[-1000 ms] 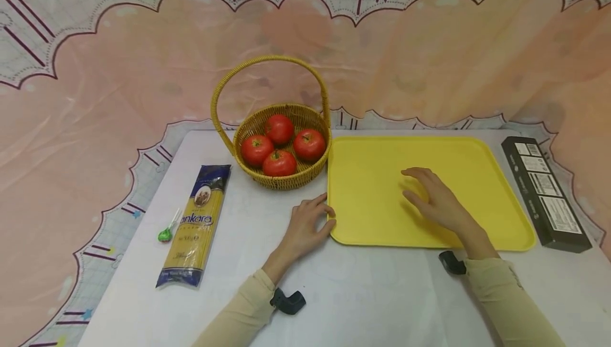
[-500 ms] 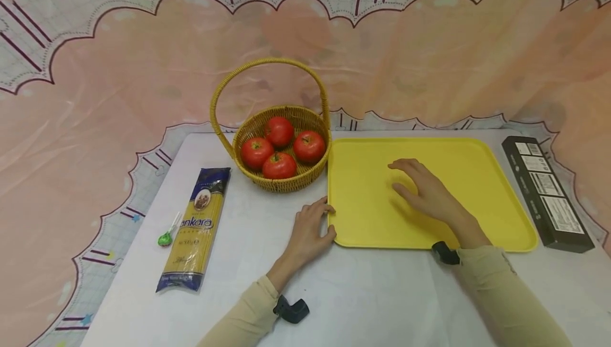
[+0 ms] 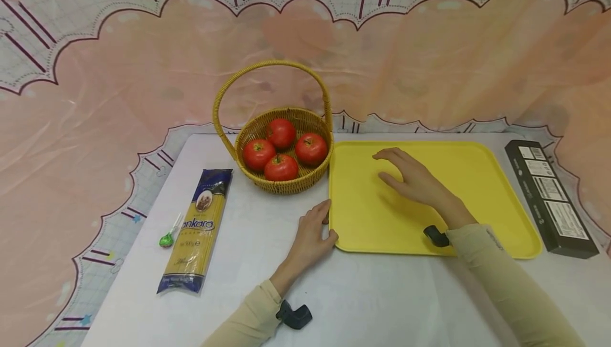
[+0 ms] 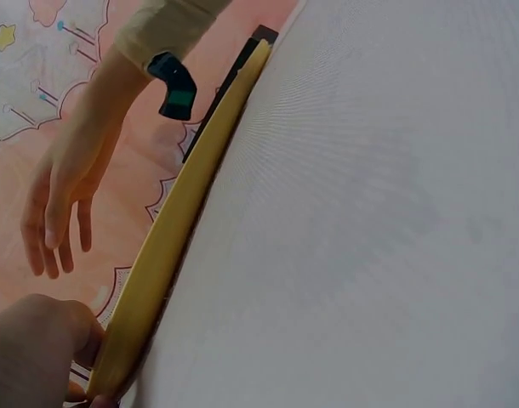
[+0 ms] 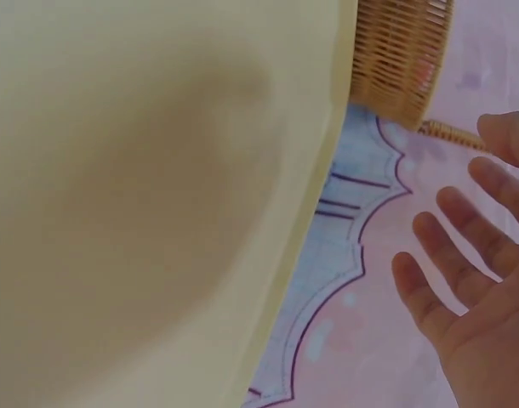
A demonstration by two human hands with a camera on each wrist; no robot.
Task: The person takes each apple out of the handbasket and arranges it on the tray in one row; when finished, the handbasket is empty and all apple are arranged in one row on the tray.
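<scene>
My left hand (image 3: pixel 307 238) touches the left edge of a yellow tray (image 3: pixel 487 198), near its front corner, with fingers and thumb spread along the rim. In the left wrist view the tray's side (image 4: pixel 170 246) runs away from these fingers. Over the tray hangs my right hand (image 3: pixel 412 180), fingers loosely bent and apart, holding nothing; its shadow falls on the tray. A wicker basket (image 3: pixel 286 185) with a tall handle stands against the tray's left side, with several red tomatoes (image 3: pixel 281 168) in it. The right wrist view shows the spread fingers (image 5: pixel 451 255) and part of the basket.
A spaghetti packet (image 3: pixel 195 233) lies on the white table (image 3: pixel 382 304) at the left, with a green-wrapped lollipop (image 3: pixel 166 240) beside it. Right of the tray lies a long black box (image 3: pixel 549 198) with white labels. A patterned cloth (image 3: pixel 429 60) hangs behind.
My right hand has moved left and farther back over the tray, nearer to the basket. The left hand stays at the tray's edge, its fingers shifting slightly along it.
</scene>
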